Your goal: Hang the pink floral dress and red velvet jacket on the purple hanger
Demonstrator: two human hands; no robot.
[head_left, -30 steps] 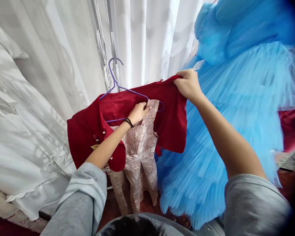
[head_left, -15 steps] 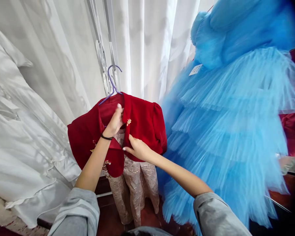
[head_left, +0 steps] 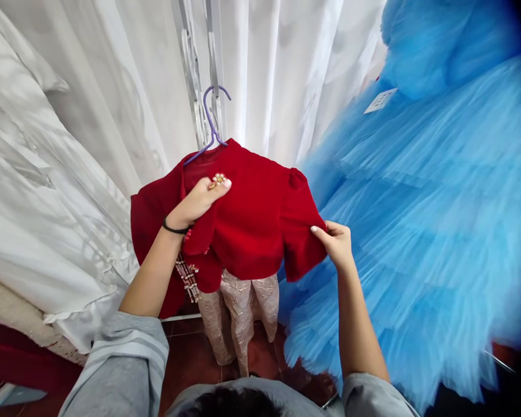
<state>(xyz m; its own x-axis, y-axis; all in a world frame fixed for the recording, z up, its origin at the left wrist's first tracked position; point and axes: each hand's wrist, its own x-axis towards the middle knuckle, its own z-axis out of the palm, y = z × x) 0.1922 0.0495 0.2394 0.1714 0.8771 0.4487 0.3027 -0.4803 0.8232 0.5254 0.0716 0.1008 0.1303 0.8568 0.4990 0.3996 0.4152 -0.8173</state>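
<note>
A short red velvet jacket (head_left: 252, 214) hangs on a purple hanger (head_left: 209, 116) in front of me. Its front edge, near a gold and pearl brooch (head_left: 217, 180), is pinched in my left hand (head_left: 202, 200), which wears a black band at the wrist. My right hand (head_left: 338, 242) grips the cuff of the jacket's short sleeve and holds it out to the right. Beaded tassels (head_left: 189, 278) dangle from the jacket's left part. Below it hang pale, shiny patterned trousers (head_left: 239, 313), their upper part hidden by the jacket.
A blue layered tulle dress (head_left: 417, 220) with a white tag (head_left: 381, 101) fills the right side. White garments (head_left: 35, 191) hang at the left. Behind the hanger are a metal rail (head_left: 195, 75) and a white curtain (head_left: 260, 69). The floor (head_left: 186, 359) is reddish tile.
My right hand has gone from the jacket's front edge to the sleeve cuff, now pulled outward. My left hand has closed on the front edge and drawn it across. The view has shifted slightly.
</note>
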